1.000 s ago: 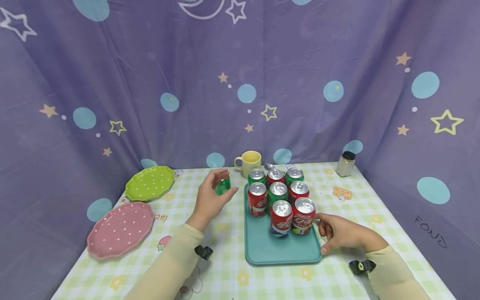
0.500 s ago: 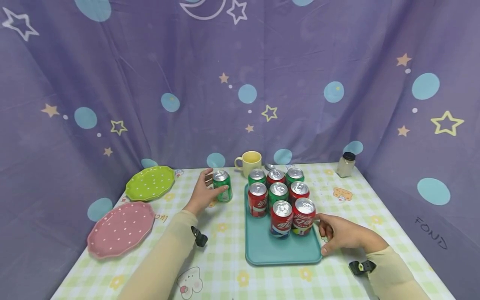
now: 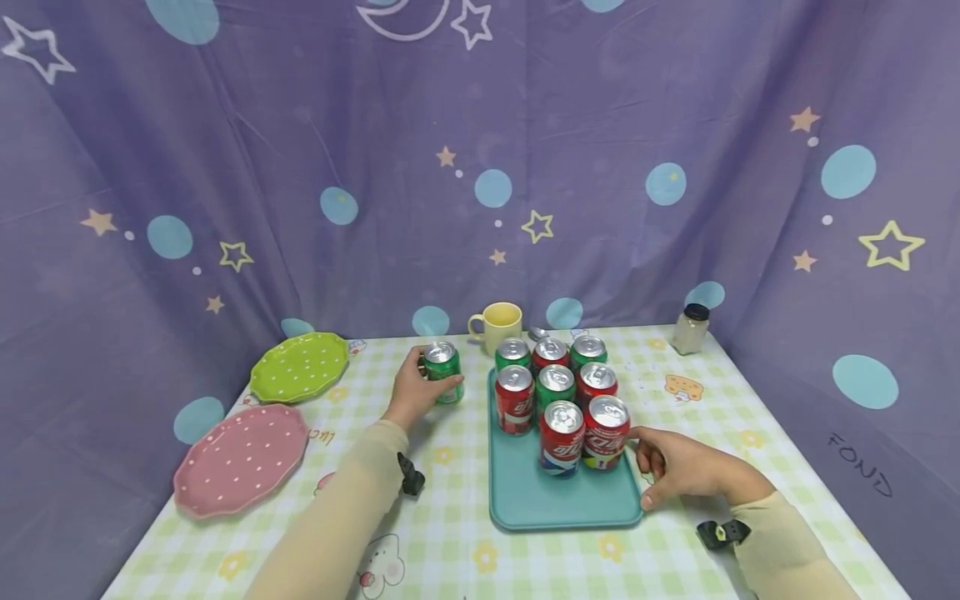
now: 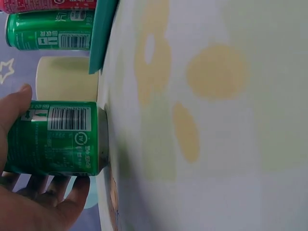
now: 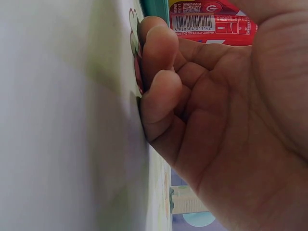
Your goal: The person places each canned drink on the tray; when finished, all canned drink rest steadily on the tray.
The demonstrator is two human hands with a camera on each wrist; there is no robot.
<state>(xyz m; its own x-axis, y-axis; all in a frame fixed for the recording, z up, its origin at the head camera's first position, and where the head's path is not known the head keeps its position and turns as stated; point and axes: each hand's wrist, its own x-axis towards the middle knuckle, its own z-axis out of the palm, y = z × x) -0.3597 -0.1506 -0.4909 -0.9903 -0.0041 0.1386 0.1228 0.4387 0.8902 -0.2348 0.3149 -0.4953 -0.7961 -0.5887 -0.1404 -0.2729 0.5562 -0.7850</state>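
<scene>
A green can (image 3: 442,357) stands upright on the checked tablecloth, left of the teal tray (image 3: 558,498). My left hand (image 3: 431,377) grips it, thumb on one side and fingers on the other. The left wrist view shows the green can (image 4: 55,139) with its base on the cloth and the thumb (image 4: 14,107) against it. Several red and green cans (image 3: 561,392) stand packed on the tray's far half. My right hand (image 3: 660,467) rests on the table at the tray's right edge, fingers (image 5: 159,72) loosely curled and holding nothing, beside a red can (image 5: 211,23).
A yellow mug (image 3: 501,323) stands behind the tray. A green plate (image 3: 298,365) and a pink plate (image 3: 242,457) lie at the left. A small shaker jar (image 3: 690,328) sits at the back right. Purple curtain closes in the table on three sides.
My left hand brought the green can down from the air and stood it on the cloth left of the tray, still gripping it. The right hand has not moved.
</scene>
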